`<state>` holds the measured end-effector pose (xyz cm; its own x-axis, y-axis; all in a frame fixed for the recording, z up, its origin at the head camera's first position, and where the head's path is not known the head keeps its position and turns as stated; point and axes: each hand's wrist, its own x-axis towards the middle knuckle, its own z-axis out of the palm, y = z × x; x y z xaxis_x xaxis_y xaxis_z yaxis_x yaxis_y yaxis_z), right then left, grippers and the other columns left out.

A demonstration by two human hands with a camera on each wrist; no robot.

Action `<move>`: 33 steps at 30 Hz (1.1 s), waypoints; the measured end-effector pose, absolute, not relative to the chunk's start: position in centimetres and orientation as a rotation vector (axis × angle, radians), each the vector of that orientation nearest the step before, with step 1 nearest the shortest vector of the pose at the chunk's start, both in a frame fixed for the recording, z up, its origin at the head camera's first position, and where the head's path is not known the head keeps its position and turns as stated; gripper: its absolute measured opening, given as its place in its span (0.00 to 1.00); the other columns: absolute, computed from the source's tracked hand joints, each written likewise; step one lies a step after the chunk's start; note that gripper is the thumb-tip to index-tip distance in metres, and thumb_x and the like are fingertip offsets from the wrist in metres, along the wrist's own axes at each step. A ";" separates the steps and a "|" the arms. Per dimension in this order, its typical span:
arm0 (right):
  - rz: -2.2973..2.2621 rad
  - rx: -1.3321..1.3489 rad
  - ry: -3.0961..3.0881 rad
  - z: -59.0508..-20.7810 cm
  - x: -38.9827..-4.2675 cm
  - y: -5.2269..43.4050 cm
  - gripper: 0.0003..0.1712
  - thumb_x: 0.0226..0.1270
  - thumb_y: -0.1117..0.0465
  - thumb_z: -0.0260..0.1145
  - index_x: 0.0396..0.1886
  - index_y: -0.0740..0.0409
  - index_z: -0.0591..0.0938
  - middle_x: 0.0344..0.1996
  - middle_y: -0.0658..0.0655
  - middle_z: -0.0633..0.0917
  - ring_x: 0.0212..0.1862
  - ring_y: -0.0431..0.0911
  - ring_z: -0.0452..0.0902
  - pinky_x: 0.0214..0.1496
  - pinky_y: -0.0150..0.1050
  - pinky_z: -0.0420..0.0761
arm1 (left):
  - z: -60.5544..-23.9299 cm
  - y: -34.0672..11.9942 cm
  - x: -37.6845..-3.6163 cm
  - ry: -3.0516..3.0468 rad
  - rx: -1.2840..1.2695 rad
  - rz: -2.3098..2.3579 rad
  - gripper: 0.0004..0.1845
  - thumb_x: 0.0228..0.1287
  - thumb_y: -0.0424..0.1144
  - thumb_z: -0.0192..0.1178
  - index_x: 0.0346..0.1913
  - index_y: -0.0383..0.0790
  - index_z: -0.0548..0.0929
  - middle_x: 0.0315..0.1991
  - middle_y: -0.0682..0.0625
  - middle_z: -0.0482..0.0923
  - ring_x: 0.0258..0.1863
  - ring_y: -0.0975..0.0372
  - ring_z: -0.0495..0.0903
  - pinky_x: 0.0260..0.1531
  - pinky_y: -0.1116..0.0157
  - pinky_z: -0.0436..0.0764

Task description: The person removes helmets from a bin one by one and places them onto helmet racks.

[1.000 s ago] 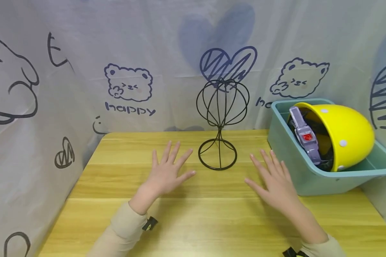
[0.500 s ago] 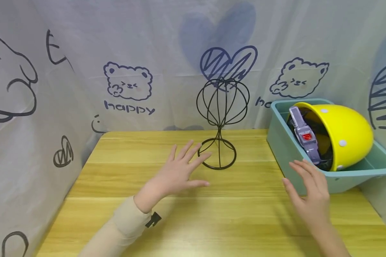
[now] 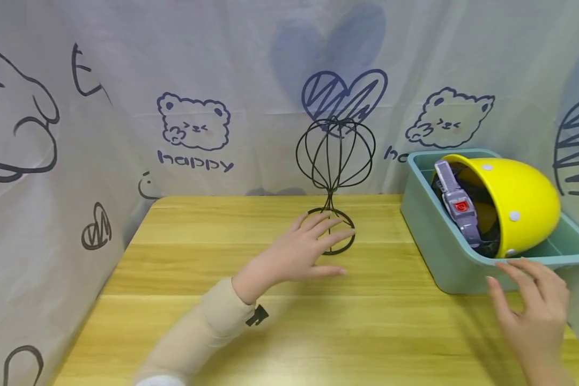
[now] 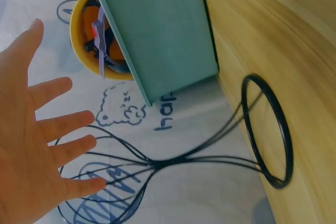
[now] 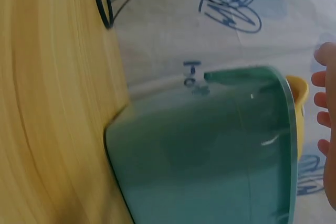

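My left hand (image 3: 301, 252), fingers spread and holding nothing, is over the table and overlaps the base of a black wire stand (image 3: 335, 155) in the head view. In the left wrist view its palm (image 4: 26, 145) shows bare, with the stand upright beyond. My right hand (image 3: 533, 305) is at the near side of a teal bin (image 3: 429, 230), fingertips close to the rim and slightly bent, gripping nothing. A yellow helmet (image 3: 526, 203) lies on its side in the bin, opening facing left. Its grey strap with a red buckle (image 3: 461, 206) hangs by the bin's left rim.
A wooden table (image 3: 183, 257) carries the stand at its back middle and the bin at its right. White cloth (image 3: 260, 64) with drawn bears and hearts hangs close behind and on both sides.
My left hand has moved right, from left of the stand to in front of its base. The right hand has moved right along the bin's near side. Stand, bin and helmet stay put.
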<state>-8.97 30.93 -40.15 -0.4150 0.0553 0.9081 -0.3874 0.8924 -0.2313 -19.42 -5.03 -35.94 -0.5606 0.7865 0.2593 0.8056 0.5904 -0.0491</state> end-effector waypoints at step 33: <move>-0.040 0.094 -2.536 -37.7 -10.7 39.0 0.42 0.38 0.28 0.62 0.36 0.62 0.74 0.38 0.67 0.71 0.40 0.63 0.66 0.35 0.57 0.67 | -32.4 8.5 -23.4 -2.422 -1.408 -0.090 0.24 0.64 0.61 0.39 0.62 0.63 0.65 0.63 0.58 0.63 0.67 0.62 0.54 0.65 0.52 0.55</move>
